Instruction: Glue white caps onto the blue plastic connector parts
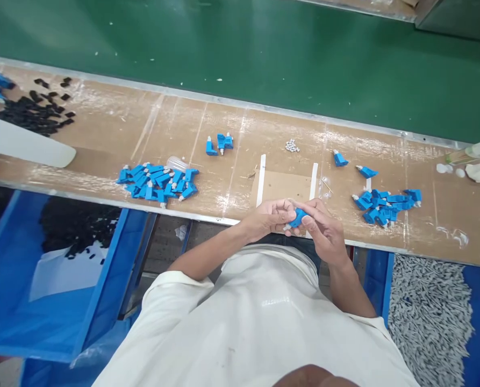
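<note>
A small blue plastic part with a white tip (298, 217) is held between both hands at the table's near edge. My left hand (274, 217) pinches it from the left, fingers curled. From the other side my right hand (324, 226) grips it with the thumb on top. Beyond the hands lies a cardboard sheet (287, 186) bordered by white tape strips. Past that sits a little heap of small white pieces (292, 145). Similar blue parts form a pile on the left (159, 181) and another pile on the right (385, 205).
Loose blue parts (220, 143) lie farther back. Black pieces (34, 112) are scattered at far left, near a white sleeve (26, 142). A bottle (475, 152) lies at far right. Blue bins stand below, one with black pieces (78, 226), one with grey pieces (429, 317). A green belt (240, 59) runs behind.
</note>
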`<state>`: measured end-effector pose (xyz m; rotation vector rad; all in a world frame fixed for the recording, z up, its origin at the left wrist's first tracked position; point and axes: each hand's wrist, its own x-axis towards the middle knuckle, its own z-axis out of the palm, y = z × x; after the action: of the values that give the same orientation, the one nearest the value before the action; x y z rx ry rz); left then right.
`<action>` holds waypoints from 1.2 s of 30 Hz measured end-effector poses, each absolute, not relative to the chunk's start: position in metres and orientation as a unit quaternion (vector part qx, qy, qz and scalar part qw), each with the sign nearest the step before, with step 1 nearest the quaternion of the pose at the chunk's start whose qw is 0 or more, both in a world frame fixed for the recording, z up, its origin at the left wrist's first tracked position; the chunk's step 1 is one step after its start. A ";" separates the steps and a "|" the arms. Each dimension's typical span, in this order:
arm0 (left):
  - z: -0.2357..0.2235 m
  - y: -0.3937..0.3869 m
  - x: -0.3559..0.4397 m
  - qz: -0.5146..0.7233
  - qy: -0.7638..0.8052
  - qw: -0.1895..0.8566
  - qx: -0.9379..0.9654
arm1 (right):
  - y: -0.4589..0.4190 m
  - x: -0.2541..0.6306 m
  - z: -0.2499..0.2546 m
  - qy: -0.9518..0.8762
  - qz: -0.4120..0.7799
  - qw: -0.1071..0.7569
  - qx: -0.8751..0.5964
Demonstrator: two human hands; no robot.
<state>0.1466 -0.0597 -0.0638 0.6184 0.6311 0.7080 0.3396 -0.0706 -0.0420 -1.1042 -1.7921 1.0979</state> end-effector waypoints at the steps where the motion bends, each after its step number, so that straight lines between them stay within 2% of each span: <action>1: -0.068 -0.059 0.145 0.330 0.286 0.857 0.274 | -0.071 0.339 -0.043 -0.710 0.423 0.369 -0.425; 4: -0.078 -0.058 0.134 0.357 0.284 0.859 0.234 | -0.067 0.346 -0.049 -0.707 0.424 0.366 -0.432; 8: -0.092 -0.050 0.113 0.474 0.336 0.797 0.165 | -0.048 0.364 -0.064 -0.633 0.373 0.390 -0.555; 11: -0.105 -0.041 0.105 0.488 0.368 0.783 0.113 | -0.035 0.365 -0.079 -0.626 0.382 0.346 -0.585; 14: -0.112 -0.035 0.106 0.469 0.363 0.801 0.079 | -0.030 0.353 -0.090 -0.615 0.427 0.322 -0.579; 21: -0.112 -0.033 0.107 0.453 0.360 0.813 0.064 | -0.028 0.337 -0.091 -0.616 0.438 0.343 -0.558; 30: -0.112 -0.033 0.106 0.436 0.349 0.828 0.055 | -0.032 0.344 -0.087 -0.801 0.254 0.288 -0.460; 36: -0.107 -0.033 0.109 0.448 0.344 0.824 0.035 | -0.029 0.350 -0.085 -0.824 0.268 0.284 -0.410</action>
<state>0.1086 -0.0333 -0.1072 0.0748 0.7319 0.9536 0.3501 -0.0287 -0.0850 -1.0964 -2.2056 0.7164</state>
